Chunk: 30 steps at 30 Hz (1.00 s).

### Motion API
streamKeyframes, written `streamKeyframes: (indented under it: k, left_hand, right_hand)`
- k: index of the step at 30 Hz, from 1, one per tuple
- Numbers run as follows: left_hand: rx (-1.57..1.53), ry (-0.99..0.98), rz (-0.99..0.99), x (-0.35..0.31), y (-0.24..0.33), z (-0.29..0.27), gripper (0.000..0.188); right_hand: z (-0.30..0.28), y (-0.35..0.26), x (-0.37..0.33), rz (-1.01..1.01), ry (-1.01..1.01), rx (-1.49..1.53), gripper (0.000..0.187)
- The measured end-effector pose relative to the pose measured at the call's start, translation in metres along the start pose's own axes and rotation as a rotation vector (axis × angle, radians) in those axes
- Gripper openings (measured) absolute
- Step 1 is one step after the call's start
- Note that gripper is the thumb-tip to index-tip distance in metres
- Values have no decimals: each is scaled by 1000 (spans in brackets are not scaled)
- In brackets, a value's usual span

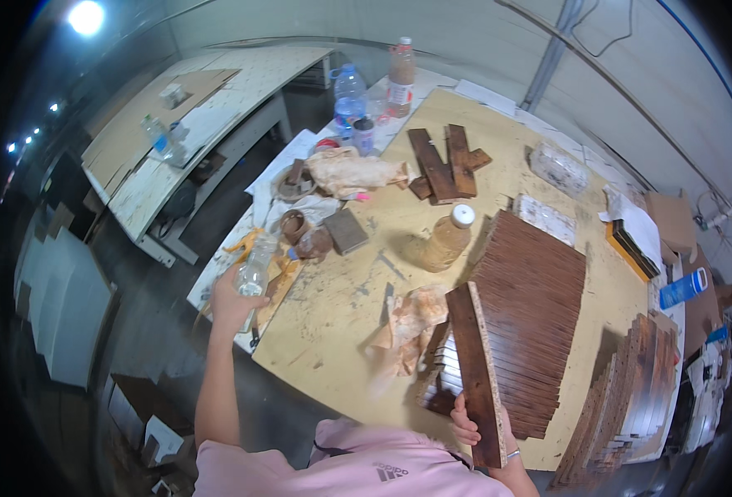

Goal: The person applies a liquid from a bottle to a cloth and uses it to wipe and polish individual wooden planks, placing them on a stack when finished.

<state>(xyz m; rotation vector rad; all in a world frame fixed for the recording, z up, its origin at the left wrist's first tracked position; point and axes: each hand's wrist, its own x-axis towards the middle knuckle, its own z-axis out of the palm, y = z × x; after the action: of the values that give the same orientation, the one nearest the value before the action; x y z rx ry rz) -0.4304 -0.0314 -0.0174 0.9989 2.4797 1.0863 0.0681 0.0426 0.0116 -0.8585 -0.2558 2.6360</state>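
At the table's left edge, my left hand [230, 300] is closed around a clear plastic bottle [256, 269]. My right hand [465, 422] grips the near end of a dark brown wooden plank [475, 356], held tilted with its pale, rough edge showing. Beneath and beyond the plank lies a wide stack of brown wooden strips [527, 306], set side by side. A stained, crumpled cloth [407, 327] rests to the left of the plank. Behind the cloth stands a white-capped bottle of yellowish-brown stuff [447, 240].
Near the bottle in my left hand are a brown jar [294, 225], a dark grey block [345, 231] and a stained rag [353, 170]. Loose dark planks [436, 166] lie at the back. More stacked strips [631, 389] fill the right edge. Wrapped white bundles [558, 168] sit at the back right.
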Motion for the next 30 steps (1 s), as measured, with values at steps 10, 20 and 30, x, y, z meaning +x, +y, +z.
streamKeyframes:
  k: [10, 20, 30]
  left_hand:
    - [-621, -246, 232, 33, 148, 139, 72]
    - [-337, -190, 286, 72, 165, 231, 68]
    - [-201, 79, 287, 34, 52, 117, 32]
  right_hand:
    - [17, -6, 9, -8, 15, 6, 31]
    - [-2, -3, 15, -53, -188, 233, 34]
    - [-32, 4, 39, 71, -472, 420, 39]
